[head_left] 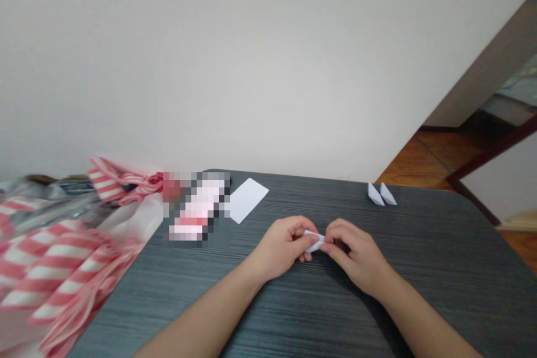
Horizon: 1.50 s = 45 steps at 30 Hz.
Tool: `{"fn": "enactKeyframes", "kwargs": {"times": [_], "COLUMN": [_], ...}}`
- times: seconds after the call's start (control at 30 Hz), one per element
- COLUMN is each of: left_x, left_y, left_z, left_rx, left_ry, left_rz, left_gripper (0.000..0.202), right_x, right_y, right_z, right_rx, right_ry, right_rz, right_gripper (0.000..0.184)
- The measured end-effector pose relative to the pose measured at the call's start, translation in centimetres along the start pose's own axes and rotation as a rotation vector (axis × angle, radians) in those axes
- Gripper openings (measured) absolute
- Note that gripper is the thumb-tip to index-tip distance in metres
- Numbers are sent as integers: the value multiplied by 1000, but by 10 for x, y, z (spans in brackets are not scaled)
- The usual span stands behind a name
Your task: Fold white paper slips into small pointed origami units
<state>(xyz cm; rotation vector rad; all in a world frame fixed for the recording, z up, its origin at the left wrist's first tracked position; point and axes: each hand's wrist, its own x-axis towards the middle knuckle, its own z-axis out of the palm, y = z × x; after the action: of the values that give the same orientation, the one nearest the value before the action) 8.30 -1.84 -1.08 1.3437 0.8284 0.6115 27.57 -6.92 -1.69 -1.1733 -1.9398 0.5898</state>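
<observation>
Between my two hands is a small piece of folded white paper (314,241), partly covered by my fingers. My left hand (287,243) pinches its left part between thumb and fingers. The right end is gripped by the thumb and fingertips of my right hand (352,249). Both hands are just above the dark table. Farther back on the right stand two small folded white paper shapes (382,194) with pointed ends, side by side. A flat white sheet of paper (248,200) lies beyond my left hand.
A pixelated flat object (199,207), pink and white with a dark edge, lies left of the white sheet. The dark wood-grain table (440,268) meets a pale wall (268,67) at the back. Red-and-white striped cloth (54,268) is heaped past the table's left edge.
</observation>
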Motion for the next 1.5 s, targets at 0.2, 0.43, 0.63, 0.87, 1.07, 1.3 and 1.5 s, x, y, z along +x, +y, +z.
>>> {"fn": "enactKeyframes", "kwargs": {"times": [0.2, 0.43, 0.63, 0.87, 1.07, 1.3, 1.5], "left_x": [-1, -3, -2, -2, -3, -2, -3], "left_y": [3, 4, 3, 1, 2, 3, 4], "left_z": [0, -2, -1, -2, -1, -1, 0], "left_rx": [22, 42, 30, 41, 74, 86, 110], "left_ry": [-16, -49, -27, -15, -10, -2, 13], "left_rz": [-2, 13, -19, -21, -15, -10, 21], "left_gripper": [14, 25, 21, 20, 21, 22, 21], "right_x": [-1, 1, 1, 1, 3, 5, 5], "right_y": [1, 1, 5, 4, 0, -4, -5], "right_z": [0, 1, -1, -6, -6, -6, -5], "right_rx": [-52, -88, -47, -21, -24, 12, 79], "right_ry": [-26, -27, -24, -73, -68, -64, -90], "right_rz": [83, 114, 107, 147, 179, 215, 302], "right_gripper": [12, 11, 10, 15, 21, 21, 21]}}
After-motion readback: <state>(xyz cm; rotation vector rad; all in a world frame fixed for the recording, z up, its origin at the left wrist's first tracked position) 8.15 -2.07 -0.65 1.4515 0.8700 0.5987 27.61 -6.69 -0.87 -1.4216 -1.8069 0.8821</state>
